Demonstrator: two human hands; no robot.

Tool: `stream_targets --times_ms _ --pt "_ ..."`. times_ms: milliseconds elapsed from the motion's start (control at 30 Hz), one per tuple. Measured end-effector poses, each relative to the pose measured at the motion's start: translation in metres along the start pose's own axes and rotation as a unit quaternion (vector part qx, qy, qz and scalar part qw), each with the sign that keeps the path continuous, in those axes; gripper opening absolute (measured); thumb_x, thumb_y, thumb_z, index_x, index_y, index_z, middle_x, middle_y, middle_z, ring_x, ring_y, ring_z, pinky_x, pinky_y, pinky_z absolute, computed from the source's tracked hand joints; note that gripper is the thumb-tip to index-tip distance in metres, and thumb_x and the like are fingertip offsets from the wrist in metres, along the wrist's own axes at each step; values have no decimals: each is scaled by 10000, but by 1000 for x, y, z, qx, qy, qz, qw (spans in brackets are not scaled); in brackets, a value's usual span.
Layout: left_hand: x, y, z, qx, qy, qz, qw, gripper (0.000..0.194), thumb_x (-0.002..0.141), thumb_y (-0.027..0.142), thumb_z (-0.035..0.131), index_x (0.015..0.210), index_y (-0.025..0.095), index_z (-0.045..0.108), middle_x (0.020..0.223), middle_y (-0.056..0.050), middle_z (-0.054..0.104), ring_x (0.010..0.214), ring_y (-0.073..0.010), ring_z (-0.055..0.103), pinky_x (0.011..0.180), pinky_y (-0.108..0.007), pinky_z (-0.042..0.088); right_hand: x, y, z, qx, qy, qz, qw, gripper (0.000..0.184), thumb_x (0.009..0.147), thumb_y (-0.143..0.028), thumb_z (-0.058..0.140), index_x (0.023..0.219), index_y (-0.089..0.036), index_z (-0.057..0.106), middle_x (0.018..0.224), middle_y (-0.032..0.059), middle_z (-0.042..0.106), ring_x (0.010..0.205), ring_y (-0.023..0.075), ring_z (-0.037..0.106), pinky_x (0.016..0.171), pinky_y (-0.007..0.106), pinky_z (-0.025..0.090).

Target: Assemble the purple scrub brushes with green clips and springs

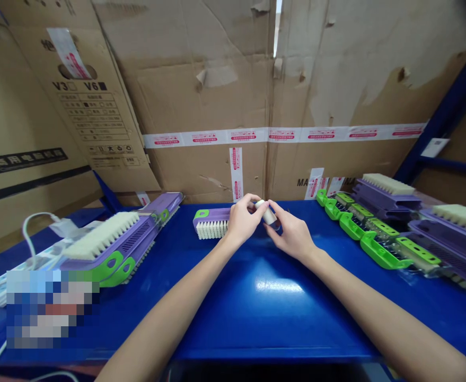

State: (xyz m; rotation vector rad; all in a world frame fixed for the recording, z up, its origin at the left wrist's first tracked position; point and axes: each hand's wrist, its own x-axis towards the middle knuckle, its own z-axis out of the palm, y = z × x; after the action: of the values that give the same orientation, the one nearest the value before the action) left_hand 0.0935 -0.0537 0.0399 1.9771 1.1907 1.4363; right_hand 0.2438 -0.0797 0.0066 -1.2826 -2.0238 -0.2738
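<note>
Near the back of the blue table, both my hands meet around a small whitish cylinder, whose exact kind I cannot make out. My left hand pinches its upper left end between thumb and fingers. From the other side, the fingers of my right hand close on its right side. Just left of my left hand lies a purple brush with a green end and cream bristles facing me. Part of that brush is hidden behind the hand.
Stacked purple-and-green brushes lie at the left, beside white cables. Along the right are green plastic parts and more purple brushes. Taped cardboard walls the back of the blue table.
</note>
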Motion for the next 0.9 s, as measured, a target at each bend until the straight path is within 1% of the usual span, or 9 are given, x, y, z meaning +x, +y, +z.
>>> stream_targets --times_ms 167,233,300,367,433,567,667,767,900 --pt "-1 0 -2 13 -10 16 1000 202 844 395 525 870 208 595 761 4 668 689 -128 608 676 -241 456 0 -3 0 1 19 -25 1000 509 886 -322 410 1357 -131 413 1032 109 665 850 197 628 736 301 505" --pt "-1 2 -3 50 -14 27 998 197 866 384 496 895 217 598 819 -3 679 746 -140 614 726 -259 452 0 -3 0 -7 24 -28 999 485 898 -321 388 1341 -129 436 991 105 667 841 192 623 728 292 499" --pt "-1 3 -6 122 -16 40 992 200 881 379 481 928 229 605 866 -7 685 828 -164 611 798 -295 431 0 -1 1 -16 29 -23 999 474 905 -324 374 1333 -134 448 955 100 665 826 188 618 714 284 493" --pt "-1 2 -9 209 -18 62 976 224 891 391 470 960 231 611 892 -16 687 897 -189 591 856 -334 393 0 1 1 -27 33 -11 999 477 907 -330 369 1334 -133 447 933 98 660 807 184 613 692 278 486" --pt "0 -2 -14 286 -22 93 953 265 904 404 443 984 221 616 931 -40 687 949 -212 566 889 -361 354 1 4 2 -42 36 5 998 488 909 -342 363 1337 -123 443 919 98 658 789 184 609 673 276 478" --pt "4 -14 -26 392 -28 143 908 343 923 415 377 1000 189 623 987 -104 672 995 -258 533 906 -403 305 1 9 1 -82 27 41 995 514 917 -364 328 1346 -100 434 929 105 660 807 201 609 668 286 469" --pt "6 -21 -34 431 -27 136 892 374 925 424 352 986 180 629 961 -131 666 993 -280 526 895 -419 296 2 12 0 -114 13 71 991 550 919 -382 301 1372 -87 400 991 130 657 873 226 607 678 296 472" --pt "6 -24 -37 461 -25 121 879 389 926 435 335 976 180 626 945 -131 669 988 -279 531 883 -415 300 4 15 -1 -131 8 93 987 574 917 -387 292 1388 -70 374 1042 153 650 900 239 607 689 310 479" --pt "4 -25 -35 492 -39 119 862 416 935 446 305 974 180 623 952 -124 681 977 -268 549 874 -403 310 4 18 1 -123 25 90 988 563 912 -376 306 1379 -72 388 1121 157 636 946 241 605 732 322 493"
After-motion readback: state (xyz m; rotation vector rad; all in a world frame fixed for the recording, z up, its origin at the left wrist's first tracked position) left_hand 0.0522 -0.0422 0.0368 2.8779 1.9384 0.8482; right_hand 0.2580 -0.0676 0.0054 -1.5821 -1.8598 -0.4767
